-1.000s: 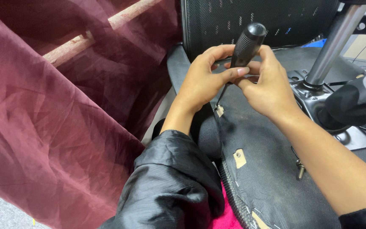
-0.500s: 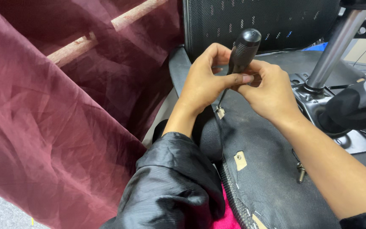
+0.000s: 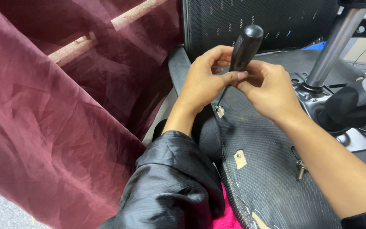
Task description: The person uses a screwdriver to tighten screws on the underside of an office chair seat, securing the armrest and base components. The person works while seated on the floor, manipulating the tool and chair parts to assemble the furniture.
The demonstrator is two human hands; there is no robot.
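Your left hand (image 3: 204, 82) and right hand (image 3: 267, 89) grip the black-handled screwdriver (image 3: 244, 48), tip on the small tan metal bracket (image 3: 220, 112) on the black chair underside (image 3: 272, 169).

screwdriver (image 3: 244, 46) shaft: mostly hidden behind the fingers of the left hand (image 3: 203, 82) and right hand (image 3: 267, 90)
screw head: too small to tell under the tip
chrome column (image 3: 332, 46): top cut off by the upper edge
maroon cloth (image 3: 51, 127): cut off at left and bottom edges

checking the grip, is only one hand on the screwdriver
No, both the left hand and the right hand hold the black-handled screwdriver.
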